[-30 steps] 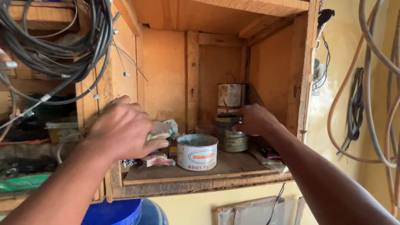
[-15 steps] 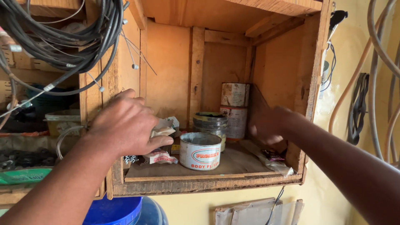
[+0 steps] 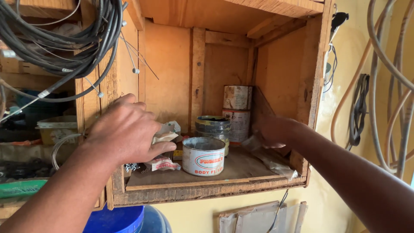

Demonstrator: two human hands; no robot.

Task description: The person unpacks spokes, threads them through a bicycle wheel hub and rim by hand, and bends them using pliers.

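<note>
My left hand (image 3: 129,136) reaches into the left side of a wooden wall cabinet (image 3: 207,192), its fingers closed on a crumpled whitish packet (image 3: 166,134). My right hand (image 3: 276,129) is deep in the cabinet's right corner, in shadow, against a clear plastic bag (image 3: 269,159) lying on the shelf; its grip is unclear. Between the hands stands a white tin with a red oval label (image 3: 202,157). Behind it is a stack of flat dark tins (image 3: 213,126). Two worn cans (image 3: 237,112) are stacked at the back.
A red-and-white sachet (image 3: 161,164) and loose screws (image 3: 131,166) lie under my left hand. Black cables (image 3: 64,39) hang at the upper left, hoses (image 3: 388,86) on the yellow wall at right. A blue drum (image 3: 116,220) stands below, with cluttered shelves at left (image 3: 56,129).
My right hand left the flat tins in the middle and moved right to the cabinet's right wall by the plastic bag. My left hand stayed on the packet.
</note>
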